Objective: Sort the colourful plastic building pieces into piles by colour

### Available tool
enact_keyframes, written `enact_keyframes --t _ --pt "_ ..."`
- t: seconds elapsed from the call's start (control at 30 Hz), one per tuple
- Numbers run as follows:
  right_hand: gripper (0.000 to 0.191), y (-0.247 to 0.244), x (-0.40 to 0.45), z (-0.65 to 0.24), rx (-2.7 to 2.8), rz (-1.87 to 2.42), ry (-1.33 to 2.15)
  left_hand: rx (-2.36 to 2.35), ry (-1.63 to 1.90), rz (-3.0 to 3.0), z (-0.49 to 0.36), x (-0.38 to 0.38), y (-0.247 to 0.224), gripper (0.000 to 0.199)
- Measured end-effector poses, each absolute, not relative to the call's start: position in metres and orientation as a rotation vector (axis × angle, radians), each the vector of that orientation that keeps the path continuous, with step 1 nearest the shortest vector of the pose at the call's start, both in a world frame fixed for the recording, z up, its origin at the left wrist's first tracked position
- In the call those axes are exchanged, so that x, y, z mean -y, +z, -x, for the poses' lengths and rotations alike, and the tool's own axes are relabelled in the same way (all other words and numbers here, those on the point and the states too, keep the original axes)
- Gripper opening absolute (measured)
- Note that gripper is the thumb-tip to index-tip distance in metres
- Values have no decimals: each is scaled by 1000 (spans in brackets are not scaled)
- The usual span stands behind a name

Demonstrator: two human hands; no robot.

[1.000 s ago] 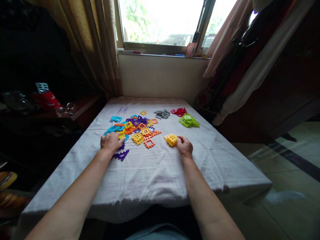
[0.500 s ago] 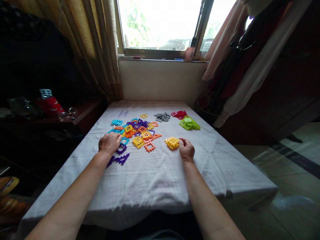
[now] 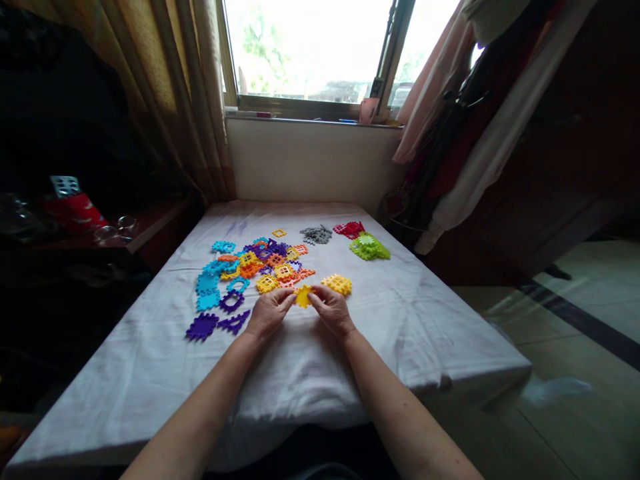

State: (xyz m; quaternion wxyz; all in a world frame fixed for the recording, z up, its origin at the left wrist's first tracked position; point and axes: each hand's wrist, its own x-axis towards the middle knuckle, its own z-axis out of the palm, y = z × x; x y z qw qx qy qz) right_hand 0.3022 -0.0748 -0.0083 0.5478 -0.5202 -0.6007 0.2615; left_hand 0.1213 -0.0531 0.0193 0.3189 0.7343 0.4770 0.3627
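A yellow interlocking tile [image 3: 303, 296] with notched edges is pinched between both hands above the table. My left hand [image 3: 271, 311] grips its left edge, and my right hand [image 3: 332, 309] closes on its right edge. Just beyond the right hand lies a pile of yellow tiles [image 3: 340, 284]. To the left spreads a mixed heap of tiles, with orange tiles [image 3: 250, 270], purple tiles [image 3: 270, 249] and blue tiles [image 3: 209, 283]. A flat purple tile [image 3: 203, 327] and a purple triangular piece [image 3: 235, 323] rest nearer me, left of my left hand.
Toward the back of the cloth-covered table [image 3: 400, 347] sit grey pieces [image 3: 316, 234], red pieces [image 3: 350, 230] and green pieces [image 3: 369, 247]. A side cabinet at left holds a red container [image 3: 77, 213] and glasses [image 3: 116, 230]. Clothes [image 3: 465, 167] hang on the right.
My left hand has moved right from the blue tiles to the middle. My right hand has shifted left from the yellow pile. Both now hold one yellow tile. The view has turned slightly right.
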Motion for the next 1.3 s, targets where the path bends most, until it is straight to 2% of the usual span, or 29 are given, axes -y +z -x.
enact_keyframes --t 0.17,0.33,0.43,0.5,0.57,0.77,1.1,1.2,1.3 --pt "34 -6 69 -335 1265 1546 378 -1415 1047 -1992 -102 51 21 33" --pt "28 0 68 -352 1372 1798 30 -1629 1122 -2138 -67 45 14 33" --pt "42 5 70 -343 1456 1950 -87 -1631 1173 -2198 -52 44 10 33" --pt "57 8 71 -335 1599 2047 -86 -1628 1218 -2231 -44 43 10 33" --pt "63 11 68 -330 1770 2105 -46 -1651 1252 -2254 -36 42 9 33" --pt "46 18 31 -338 1854 2194 17 -1810 1318 -2207 -10 39 8 31" --pt "48 14 -47 -353 1723 2249 -40 -1859 1374 -2112 -9 37 6 29" --pt "52 16 -42 -341 1683 2170 -179 -1854 1307 -2162 -8 31 3 29" --pt "49 18 -28 -313 1844 1904 -189 -1810 1217 -2305 -11 21 1 30"
